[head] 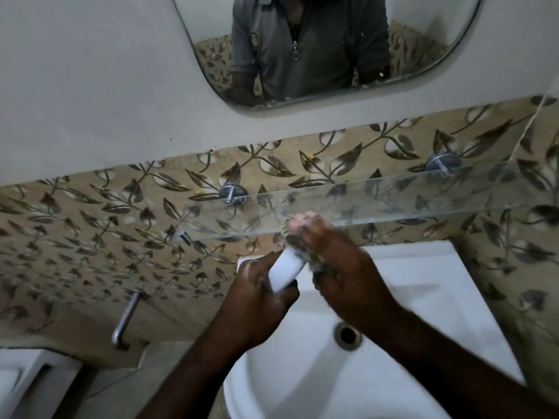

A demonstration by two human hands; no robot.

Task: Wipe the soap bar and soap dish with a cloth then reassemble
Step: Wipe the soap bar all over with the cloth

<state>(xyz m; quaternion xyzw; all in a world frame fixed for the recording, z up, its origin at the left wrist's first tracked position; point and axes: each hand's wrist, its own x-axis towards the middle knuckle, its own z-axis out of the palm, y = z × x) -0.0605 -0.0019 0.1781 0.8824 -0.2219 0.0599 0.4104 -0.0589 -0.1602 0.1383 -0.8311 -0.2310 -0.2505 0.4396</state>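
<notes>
The left hand (260, 300) gripped a white soap bar (286, 272) over the sink (423, 282), at 11 o'clock from the drain (348, 334). The blurred right hand (341, 267) clutched a patterned cloth (292, 240) against the bar's 1 o'clock end.

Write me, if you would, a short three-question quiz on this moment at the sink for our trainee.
1. True or false: the left hand grips the white bar above the sink.
2. What does the right hand hold against the bar? A) a sponge B) a patterned cloth C) a brush
3. Fill in: the clear fitting on the tiled wall just behind the hands is a glass ____.

Key: 1 true; 2 B; 3 shelf.
</notes>
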